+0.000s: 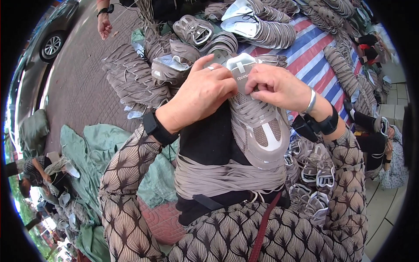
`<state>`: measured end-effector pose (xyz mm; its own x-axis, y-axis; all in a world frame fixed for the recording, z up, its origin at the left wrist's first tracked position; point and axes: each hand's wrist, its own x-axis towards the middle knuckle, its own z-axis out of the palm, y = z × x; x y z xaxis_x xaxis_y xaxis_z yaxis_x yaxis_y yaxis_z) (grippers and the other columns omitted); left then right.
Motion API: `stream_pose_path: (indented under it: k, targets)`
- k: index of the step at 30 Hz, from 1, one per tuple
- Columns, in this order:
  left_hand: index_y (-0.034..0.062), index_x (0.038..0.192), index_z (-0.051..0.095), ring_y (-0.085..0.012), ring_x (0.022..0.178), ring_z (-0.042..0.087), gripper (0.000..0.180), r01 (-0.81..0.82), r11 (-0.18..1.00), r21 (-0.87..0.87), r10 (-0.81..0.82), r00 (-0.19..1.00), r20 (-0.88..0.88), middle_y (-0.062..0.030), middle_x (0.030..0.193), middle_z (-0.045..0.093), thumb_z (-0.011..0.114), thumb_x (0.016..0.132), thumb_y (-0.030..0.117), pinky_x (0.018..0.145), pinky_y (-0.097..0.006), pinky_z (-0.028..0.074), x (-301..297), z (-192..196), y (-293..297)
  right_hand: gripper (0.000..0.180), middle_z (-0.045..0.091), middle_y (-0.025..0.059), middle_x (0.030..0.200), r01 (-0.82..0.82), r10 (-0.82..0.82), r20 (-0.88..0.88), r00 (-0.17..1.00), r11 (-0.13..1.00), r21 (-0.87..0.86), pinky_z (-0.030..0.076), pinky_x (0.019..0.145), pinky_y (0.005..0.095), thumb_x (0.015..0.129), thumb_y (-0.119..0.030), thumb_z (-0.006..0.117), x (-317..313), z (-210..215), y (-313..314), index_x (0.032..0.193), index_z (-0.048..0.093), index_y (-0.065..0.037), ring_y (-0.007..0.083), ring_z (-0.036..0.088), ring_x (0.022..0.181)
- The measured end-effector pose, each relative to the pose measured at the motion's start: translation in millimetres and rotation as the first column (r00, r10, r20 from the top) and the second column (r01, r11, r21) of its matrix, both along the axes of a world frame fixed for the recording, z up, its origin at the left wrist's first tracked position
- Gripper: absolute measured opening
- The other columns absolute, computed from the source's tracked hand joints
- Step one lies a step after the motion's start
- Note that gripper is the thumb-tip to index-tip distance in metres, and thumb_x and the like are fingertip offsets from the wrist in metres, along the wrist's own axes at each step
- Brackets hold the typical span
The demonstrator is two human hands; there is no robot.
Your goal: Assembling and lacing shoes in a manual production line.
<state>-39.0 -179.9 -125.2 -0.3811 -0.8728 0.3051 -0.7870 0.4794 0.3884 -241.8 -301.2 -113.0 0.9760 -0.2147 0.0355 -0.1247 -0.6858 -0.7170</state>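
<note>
A grey-beige shoe upper (262, 131) with no visible sole lies over my black-clad leg, toe toward me. Its flat laces (255, 109) cross the front below a grey tongue with a white-edged top. My left hand (203, 89) is closed at the left side of the tongue, index finger raised, a ring on one finger; its gripping fingertips are hidden. At the tongue's right edge, my right hand (279, 87) makes a pinch; what it holds is too small to make out. A thick bundle of loose grey laces (227, 178) stretches across my lap.
Nested stacks of shoe uppers (135, 81) lie ahead, with more on a striped sheet (305, 43). Laced uppers (310, 170) pile up beside my right leg. Green sacking (104, 148) spreads at left. Other people sit at both sides; another person's hand (104, 26) hangs at the top.
</note>
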Motion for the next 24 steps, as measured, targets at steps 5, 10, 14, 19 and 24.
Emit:
stream_pose_path:
  k: [5,10,14,19,24]
  targets:
    - [0.0118,0.079,0.056,-0.02,0.089,0.059,0.005,0.133,0.982,-0.133,-0.103,0.971,0.214,-0.0002,0.07,0.056,0.06,0.078,0.008,0.109,-0.048,0.024,-2.9,19.5,-23.6,0.012,0.057,0.007,0.081,0.053,-0.058,0.085,0.995,0.997,0.056,0.046,0.066,0.0305,0.078,-0.011,0.065,1.4,-3.6,5.6,0.085,0.064,-0.002,0.0192,0.057,0.069]
    - [0.011,0.078,0.056,-0.0214,0.083,0.06,0.005,0.161,0.96,-0.23,-0.09,0.953,0.291,-0.0016,0.07,0.056,0.059,0.078,0.007,0.108,-0.045,0.027,-5.3,37.0,-37.7,0.017,0.061,0.0085,0.075,0.315,-0.312,-0.046,0.949,0.925,0.212,0.046,0.063,0.0303,0.081,-0.016,0.064,13.3,-0.1,28.2,0.084,0.065,0.001,0.017,0.058,0.068]
    - [0.0118,0.085,0.062,-0.0213,0.092,0.059,0.011,-0.062,0.81,-0.582,0.072,0.997,-0.006,-0.0042,0.085,0.061,0.064,0.074,0.011,0.107,-0.042,0.026,-11.7,51.4,-39.8,0.019,0.063,0.0059,0.073,0.394,-0.397,-0.059,0.916,0.862,0.318,0.045,0.064,0.0282,0.085,-0.018,0.062,12.8,3.7,30.7,0.081,0.067,0.001,0.0152,0.058,0.069]
    - [0.0027,0.091,0.065,-0.0255,0.08,0.061,0.011,-0.268,0.953,-0.145,0.239,0.953,-0.188,-0.0102,0.079,0.062,0.063,0.081,0.008,0.071,-0.036,0.047,10.9,33.9,-22.8,0.018,0.058,0.0002,0.078,0.036,-0.523,0.094,0.847,0.233,0.972,0.039,0.06,0.0235,0.094,-0.017,0.055,-17.0,1.7,-17.9,0.098,0.064,-0.002,0.009,0.045,0.064]
    - [0.0031,0.094,0.068,-0.0261,0.079,0.061,0.016,-0.001,0.988,0.154,0.041,0.965,-0.259,-0.0127,0.083,0.063,0.062,0.086,0.016,0.07,-0.034,0.047,-11.3,4.3,-9.7,0.015,0.042,0.0029,0.084,-0.261,-0.625,0.316,0.714,0.182,0.948,0.036,0.062,0.0231,0.096,-0.012,0.05,-58.6,55.1,-85.6,0.103,0.055,0.001,0.0107,0.037,0.071]
